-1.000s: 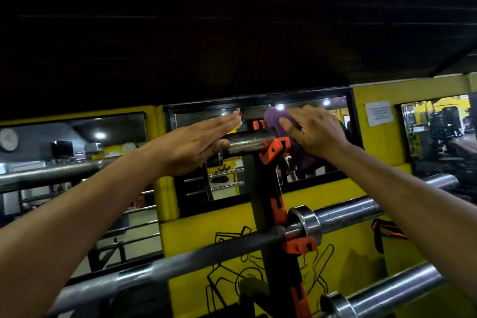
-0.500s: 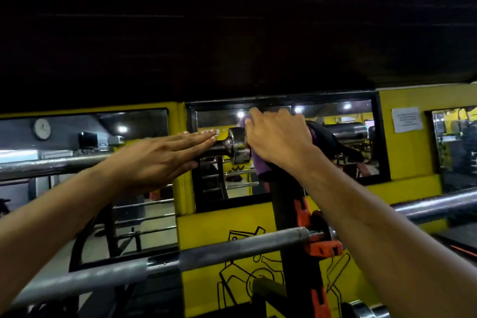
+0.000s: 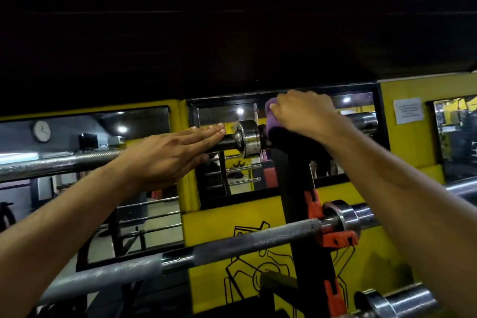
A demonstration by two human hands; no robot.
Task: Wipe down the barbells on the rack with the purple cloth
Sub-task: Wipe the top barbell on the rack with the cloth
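Right hand (image 3: pixel 304 113) w/ purple cloth (image 3: pixel 271 119) shifted on top barbell (image 3: pixel 247 141), grip closed; left hand (image 3: pixel 167 155) flat

The top barbell (image 3: pixel 64 162) is glossy knurled steel with a polished collar (image 3: pixel 247 138) — the purple cloth (image 3: pixel 272 117) soft and matt, the rack upright (image 3: pixel 296 188) matt black with orange plastic hooks (image 3: pixel 336 237).

Purple cloth (image 3: pixel 271 118) above black rack upright (image 3: pixel 296 188); orange hooks (image 3: pixel 338 239) on the upright; silver knurled barbell (image 3: pixel 232 245) across it; yellow wall (image 3: pixel 219 224) with black line drawing behind.
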